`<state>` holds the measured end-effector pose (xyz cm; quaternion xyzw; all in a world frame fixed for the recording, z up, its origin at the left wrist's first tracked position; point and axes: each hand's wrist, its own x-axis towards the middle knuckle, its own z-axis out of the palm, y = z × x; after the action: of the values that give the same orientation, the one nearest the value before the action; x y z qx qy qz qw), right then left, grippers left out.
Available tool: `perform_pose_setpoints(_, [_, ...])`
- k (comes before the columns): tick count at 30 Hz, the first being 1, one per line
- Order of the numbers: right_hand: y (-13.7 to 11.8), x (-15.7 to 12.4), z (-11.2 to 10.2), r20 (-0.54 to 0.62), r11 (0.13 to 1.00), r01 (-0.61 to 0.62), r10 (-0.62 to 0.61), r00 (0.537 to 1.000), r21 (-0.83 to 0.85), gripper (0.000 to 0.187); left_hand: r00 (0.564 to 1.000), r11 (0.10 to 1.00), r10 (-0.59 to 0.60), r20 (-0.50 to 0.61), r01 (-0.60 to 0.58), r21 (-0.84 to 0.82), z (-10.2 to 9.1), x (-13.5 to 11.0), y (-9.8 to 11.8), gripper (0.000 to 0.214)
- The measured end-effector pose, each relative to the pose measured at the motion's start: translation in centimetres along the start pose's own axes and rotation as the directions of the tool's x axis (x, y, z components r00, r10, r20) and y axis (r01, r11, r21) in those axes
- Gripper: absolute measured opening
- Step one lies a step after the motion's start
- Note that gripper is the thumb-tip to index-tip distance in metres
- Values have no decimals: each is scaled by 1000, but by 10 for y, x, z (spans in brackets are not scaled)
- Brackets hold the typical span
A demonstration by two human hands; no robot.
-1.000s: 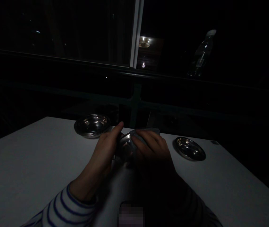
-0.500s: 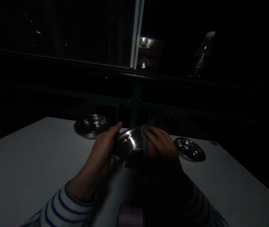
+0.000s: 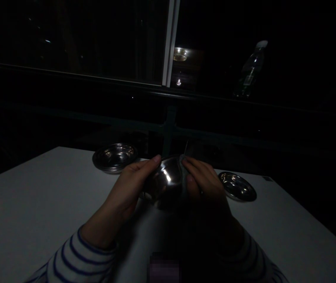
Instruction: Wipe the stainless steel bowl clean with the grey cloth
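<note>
Between my hands, above the table, a shiny metal bowl [image 3: 168,181] is tilted with its rounded outer side toward me. My left hand [image 3: 132,181] is closed on its left edge, the thumb lying along the outside and the other fingers hidden behind. A grey cloth [image 3: 183,173] is pressed against the bowl's right side by my right hand [image 3: 206,182], whose fingers are bent over it. Deep shadow hides the lower part of that hand and the bowl's underside.
A stack of metal bowls [image 3: 115,157] stands at the back left of the white table [image 3: 38,204]. One shallow metal bowl [image 3: 237,186] rests on the right. Beyond the table, a plastic bottle [image 3: 251,70] stands by the dark window's frame [image 3: 170,43].
My left thumb has slid a little to the right and farther over the bowl's outside. The bowl and the cloth have shifted slightly to the right.
</note>
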<state>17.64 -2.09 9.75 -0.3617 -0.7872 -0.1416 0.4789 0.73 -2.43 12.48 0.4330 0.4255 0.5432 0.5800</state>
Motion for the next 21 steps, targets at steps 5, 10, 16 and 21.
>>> perform_pose_setpoints(5, [1, 0, 0, -13, 1000, 14, -14, 1000, -5, 33, 1000, 999, 28, 6, -28, 40, -1, 1, 2, 28])
perform_pose_setpoints(10, [1, -1, 1, -18, 1000, 23, -23, 1000, -14, 32, 998, 995, 54, 41, -57, 78, -3, 0, 4, 26])
perform_pose_setpoints(16, [-2, -1, -1, 12, 998, 25, -24, 1000, -55, 33, 992, 985, 88, 85, -99, 142, -6, 0, 7, 19])
perform_pose_setpoints(21, [-2, -2, 0, 25, 992, 80, -78, 997, -97, 32, 994, 978, 99, 42, -105, 180, -5, 1, 5, 17])
